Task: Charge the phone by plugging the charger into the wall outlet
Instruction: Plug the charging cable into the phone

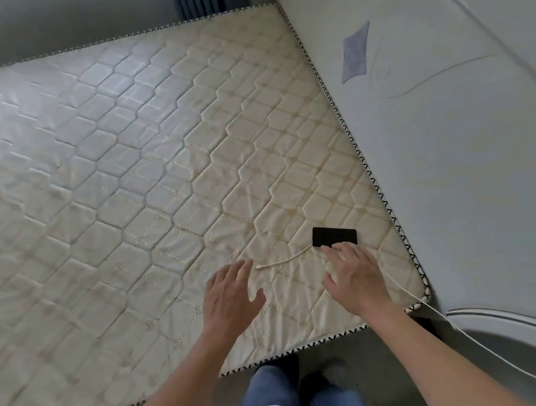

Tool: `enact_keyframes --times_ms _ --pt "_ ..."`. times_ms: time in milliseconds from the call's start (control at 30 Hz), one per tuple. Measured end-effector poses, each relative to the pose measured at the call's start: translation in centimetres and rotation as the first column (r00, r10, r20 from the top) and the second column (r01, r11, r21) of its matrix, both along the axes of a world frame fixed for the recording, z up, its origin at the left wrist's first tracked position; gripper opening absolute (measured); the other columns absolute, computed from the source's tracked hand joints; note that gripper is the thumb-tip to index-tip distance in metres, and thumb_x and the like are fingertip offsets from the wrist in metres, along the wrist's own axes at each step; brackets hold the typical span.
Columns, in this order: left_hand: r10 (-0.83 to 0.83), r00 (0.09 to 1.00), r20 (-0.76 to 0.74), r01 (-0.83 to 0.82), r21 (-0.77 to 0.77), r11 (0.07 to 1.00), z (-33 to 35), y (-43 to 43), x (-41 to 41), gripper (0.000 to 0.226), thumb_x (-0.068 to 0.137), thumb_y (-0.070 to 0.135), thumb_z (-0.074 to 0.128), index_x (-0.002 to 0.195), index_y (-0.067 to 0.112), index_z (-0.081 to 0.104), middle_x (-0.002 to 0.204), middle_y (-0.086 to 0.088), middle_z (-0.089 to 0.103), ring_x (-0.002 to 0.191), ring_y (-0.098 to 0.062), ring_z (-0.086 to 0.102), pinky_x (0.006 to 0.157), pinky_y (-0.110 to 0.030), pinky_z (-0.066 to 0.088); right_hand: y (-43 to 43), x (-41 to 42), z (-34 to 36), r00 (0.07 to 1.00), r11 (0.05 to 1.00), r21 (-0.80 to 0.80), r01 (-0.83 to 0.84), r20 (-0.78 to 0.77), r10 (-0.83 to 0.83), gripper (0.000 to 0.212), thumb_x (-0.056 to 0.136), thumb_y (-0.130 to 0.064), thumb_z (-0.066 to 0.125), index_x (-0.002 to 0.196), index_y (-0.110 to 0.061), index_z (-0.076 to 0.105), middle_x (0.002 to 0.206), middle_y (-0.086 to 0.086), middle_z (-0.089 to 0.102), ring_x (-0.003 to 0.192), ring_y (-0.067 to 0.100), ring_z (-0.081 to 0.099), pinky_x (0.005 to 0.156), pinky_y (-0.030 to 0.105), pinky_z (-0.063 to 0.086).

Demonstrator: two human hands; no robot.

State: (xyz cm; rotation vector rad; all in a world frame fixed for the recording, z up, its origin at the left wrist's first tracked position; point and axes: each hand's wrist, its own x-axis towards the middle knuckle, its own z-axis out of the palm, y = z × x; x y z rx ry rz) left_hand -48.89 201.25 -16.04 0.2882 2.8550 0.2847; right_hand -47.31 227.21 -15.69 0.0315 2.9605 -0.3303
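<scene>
A black phone (334, 236) lies screen up on the quilted cream mattress (136, 162), near its right corner. A white charging cable (286, 258) lies just below the phone, its free end pointing left; the rest runs under my right hand and off the mattress corner toward the lower right. My right hand (354, 274) hovers with spread fingers, fingertips at the phone's near edge. My left hand (230, 293) is open with straight fingers, just left of the cable's free end. No wall outlet is in view.
A white headboard panel (442, 134) rises along the mattress's right edge. A curved white bed frame part (505, 318) sits at lower right. My legs in jeans (278, 389) stand on the floor at the mattress's front edge.
</scene>
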Motion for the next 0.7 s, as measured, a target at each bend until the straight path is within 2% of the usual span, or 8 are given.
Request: enact_keyframes --times_ms 200,333,467,600,700 --pt "-0.017 0.994 0.112 0.02 -0.03 0.999 -8.7 -3.1 -4.2 0.066 0.082 0.052 0.062 0.14 0.022 0.053 0.139 0.002 0.059 0.126 -0.024 0.055 0.103 -0.042 0.045 -3.1 -3.7 -8.2 0.993 0.997 -0.014 -0.07 0.091 0.071 0.046 0.08 -0.034 0.058 0.125 -0.023 0.058 0.118 0.002 0.063 0.117 0.025 0.056 0.104 0.044 0.044" --pt "-0.074 0.981 0.18 0.085 -0.051 0.995 -15.5 -4.5 -6.0 0.067 0.079 0.048 0.067 0.139 0.022 0.052 0.143 -0.001 0.056 0.126 -0.026 0.054 0.099 -0.043 0.048 -4.9 -5.6 -16.0 0.986 0.992 -0.046 -0.118 0.109 0.123 0.043 0.079 -0.029 0.059 0.121 -0.022 0.061 0.112 0.0 0.064 0.107 0.024 0.06 0.103 0.043 0.043" --pt "-0.151 0.957 0.247 0.178 -0.094 0.979 -21.8 -5.3 -7.3 0.072 0.081 0.05 0.063 0.146 0.026 0.043 0.155 -0.001 0.041 0.138 -0.026 0.042 0.105 -0.043 0.041 -6.4 -7.2 -23.6 0.973 0.985 -0.088 -0.146 0.168 0.159 0.039 0.081 -0.026 0.062 0.119 -0.019 0.063 0.108 0.004 0.066 0.101 0.026 0.061 0.098 0.044 0.046" --pt "-0.176 0.937 0.3 0.213 -0.097 0.972 -27.0 -5.8 -7.5 0.079 0.084 0.057 0.06 0.153 0.032 0.031 0.164 0.001 0.023 0.148 -0.026 0.027 0.11 -0.044 0.035 -7.5 -8.6 -29.0 0.967 0.974 -0.112 -0.195 0.145 0.21 0.027 0.077 -0.023 0.071 0.104 -0.019 0.067 0.099 0.004 0.066 0.088 0.027 0.062 0.083 0.04 0.05" --pt "-0.194 0.93 0.311 0.231 -0.084 0.969 -29.6 -6.4 -7.6 0.084 0.082 0.059 0.063 0.154 0.034 0.027 0.166 0.002 0.017 0.15 -0.025 0.021 0.112 -0.045 0.034 -8.9 -8.9 -32.1 0.948 0.959 -0.115 -0.26 0.157 0.276 0.028 0.078 -0.03 0.072 0.104 -0.022 0.066 0.098 0.001 0.064 0.09 0.025 0.059 0.086 0.038 0.048"
